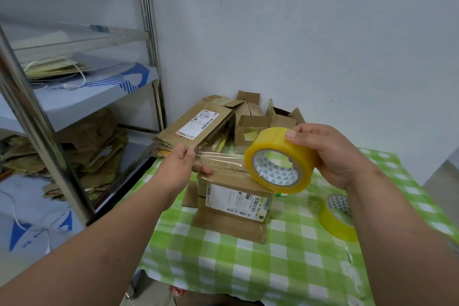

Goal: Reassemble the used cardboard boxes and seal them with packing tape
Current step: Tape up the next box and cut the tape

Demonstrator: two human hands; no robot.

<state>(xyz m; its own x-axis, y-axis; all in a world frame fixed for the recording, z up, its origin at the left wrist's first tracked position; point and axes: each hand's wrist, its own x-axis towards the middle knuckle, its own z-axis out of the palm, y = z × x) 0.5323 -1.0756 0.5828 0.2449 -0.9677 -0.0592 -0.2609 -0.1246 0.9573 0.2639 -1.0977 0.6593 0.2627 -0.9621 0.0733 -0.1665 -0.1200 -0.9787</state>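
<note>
A small brown cardboard box (233,209) with a white shipping label stands on the green checked tablecloth (248,268). My right hand (330,154) grips a yellow roll of packing tape (280,161) just above the box's right top edge. A clear strip of tape (218,158) stretches leftward from the roll over the box top. My left hand (181,164) pinches the strip's free end, with fingers by the box's left top corner.
A second tape roll (335,216) lies on the cloth at the right. Flattened boxes (196,124) and several small open boxes (250,127) pile at the table's back by the wall. A metal shelf rack (32,117) with more cardboard stands left.
</note>
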